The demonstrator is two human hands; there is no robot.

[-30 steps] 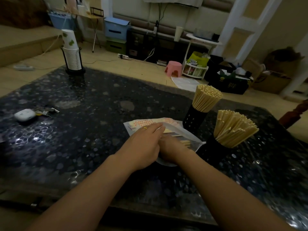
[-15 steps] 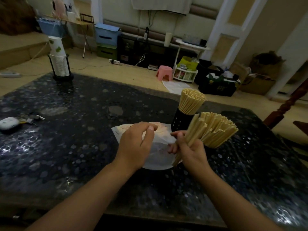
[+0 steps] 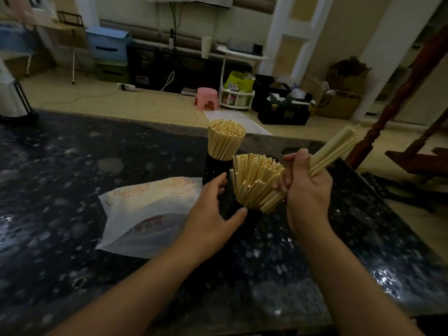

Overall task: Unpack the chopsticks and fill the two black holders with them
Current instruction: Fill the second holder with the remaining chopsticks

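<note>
At the far left edge a cup stack (image 3: pixel 9 98) stands on the dark table (image 3: pixel 72 166), well away from the work. Next comes the bag (image 3: pixel 145 214), lying flat and slack just left of the holders; whether any chopsticks remain inside cannot be told. The left hand (image 3: pixel 211 214) reaches to the near holder (image 3: pixel 249 218), thumb and fingers spread in a wide curve about its black wall, touching or just short of it; a firm hold does not show. Behind it the far holder (image 3: pixel 214 169) stands packed and upright. The near holder's sticks (image 3: pixel 257 180) fan out, crowded, leaning left and right. The right hand (image 3: pixel 308 187) has its fingers curled round a bundle (image 3: pixel 334 149) held slantwise, tips up to the right, lower ends beside the fan. To seat this bundle well, the left hand should likely steady the holder and press the fan aside to open a gap, while the right turns the bundle nearer upright and feeds it in low ends first, gently, since a crowded holder may tip or spill.
</note>
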